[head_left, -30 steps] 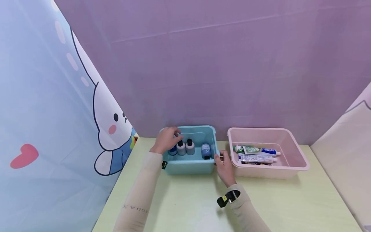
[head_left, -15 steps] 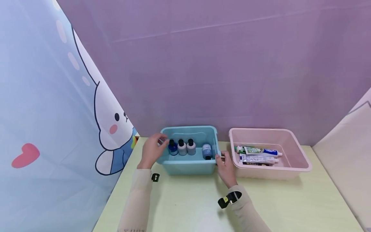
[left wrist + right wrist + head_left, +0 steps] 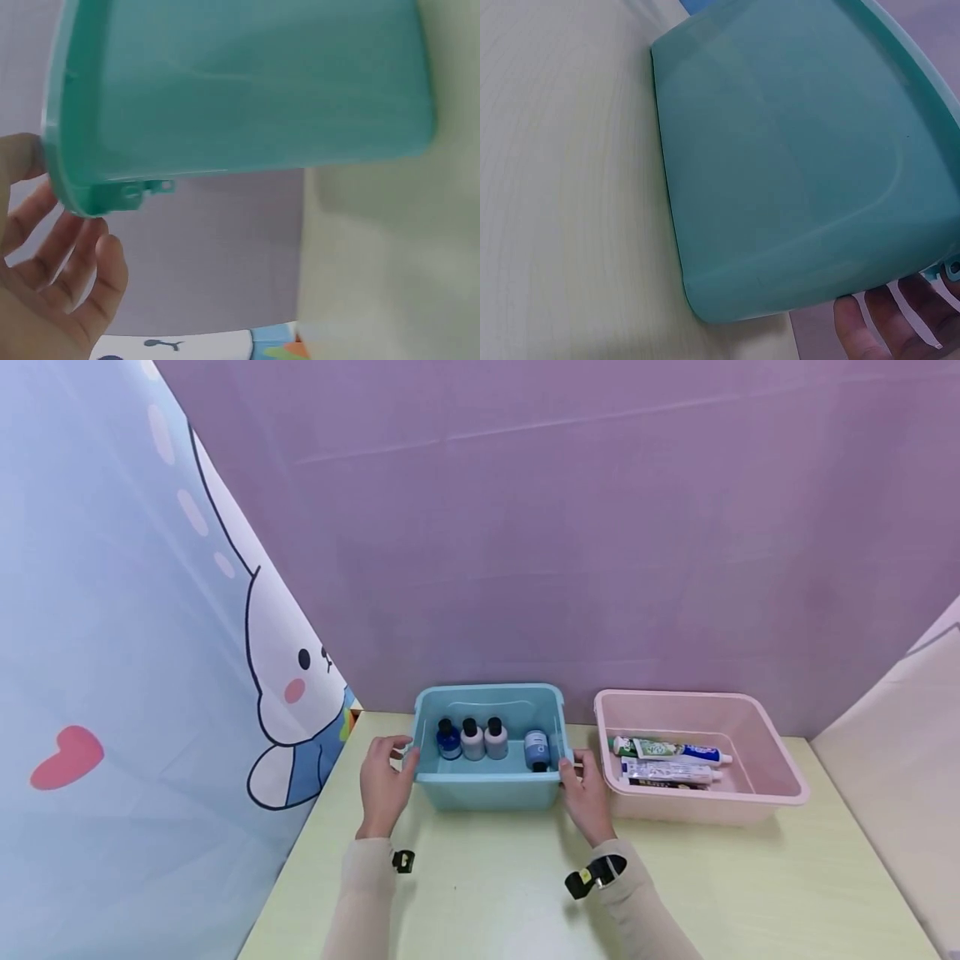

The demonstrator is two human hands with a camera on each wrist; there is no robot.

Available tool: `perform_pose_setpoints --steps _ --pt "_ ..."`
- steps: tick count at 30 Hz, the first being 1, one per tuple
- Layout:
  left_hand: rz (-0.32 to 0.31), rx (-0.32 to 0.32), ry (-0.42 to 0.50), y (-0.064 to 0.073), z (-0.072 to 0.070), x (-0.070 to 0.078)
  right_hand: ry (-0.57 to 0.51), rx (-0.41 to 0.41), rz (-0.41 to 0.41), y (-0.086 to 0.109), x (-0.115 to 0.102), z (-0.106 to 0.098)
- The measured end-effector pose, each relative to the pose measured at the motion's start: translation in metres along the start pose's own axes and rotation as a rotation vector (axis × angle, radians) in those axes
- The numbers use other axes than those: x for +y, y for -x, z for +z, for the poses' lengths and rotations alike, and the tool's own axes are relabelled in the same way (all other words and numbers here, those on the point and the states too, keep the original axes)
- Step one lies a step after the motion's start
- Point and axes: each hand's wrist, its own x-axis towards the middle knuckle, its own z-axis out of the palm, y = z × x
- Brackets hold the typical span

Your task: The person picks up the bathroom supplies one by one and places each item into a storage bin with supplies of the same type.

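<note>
A light blue plastic bin (image 3: pixel 487 793) stands on the table. My left hand (image 3: pixel 385 787) is at its left rim; in the left wrist view the thumb (image 3: pixel 24 156) touches the rim with fingers curled beneath it. At the right rim, my right hand (image 3: pixel 587 797) holds on, thumb above and fingers against the outer side wall (image 3: pixel 802 187). Inside stand a dark blue bottle (image 3: pixel 449 743) and two pale bottles, one in the middle (image 3: pixel 472 743) and one beside it (image 3: pixel 496 742), all black-capped. A lighter blue bottle (image 3: pixel 536 748) has its dark cap towards me.
Right of the blue bin is a pink bin (image 3: pixel 705 810) with several toothpaste tubes (image 3: pixel 667 771) lying in it. The pale yellow-green table (image 3: pixel 480 893) extends in front. A purple cloth (image 3: pixel 525 543) hangs close behind both bins, and a printed cloth (image 3: pixel 150 652) hangs at the left.
My left hand has moved from above the bottles, out over the left side and down to the bin's left rim. My right hand stays at the right rim.
</note>
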Motion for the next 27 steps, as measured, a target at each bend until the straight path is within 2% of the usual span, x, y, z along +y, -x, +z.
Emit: perform_pose_setpoints --steps 6,13,17,23,27 --pt "-0.049 0.049 0.042 0.014 0.012 -0.010 -0.001 -0.015 0.020 0.002 0.000 -0.003" --pt "-0.089 0.098 0.109 0.022 0.021 -0.012 -0.019 -0.023 0.021 0.002 0.000 -0.005" --pt "-0.123 0.099 0.120 0.024 0.025 -0.012 -0.018 -0.026 0.020 0.002 0.000 -0.006" --pt "-0.143 0.110 0.153 0.024 0.029 -0.012 -0.028 -0.031 0.007 0.002 0.000 -0.008" --pt "-0.158 0.108 0.156 0.024 0.030 -0.009 0.006 -0.038 0.013 0.003 0.002 -0.008"
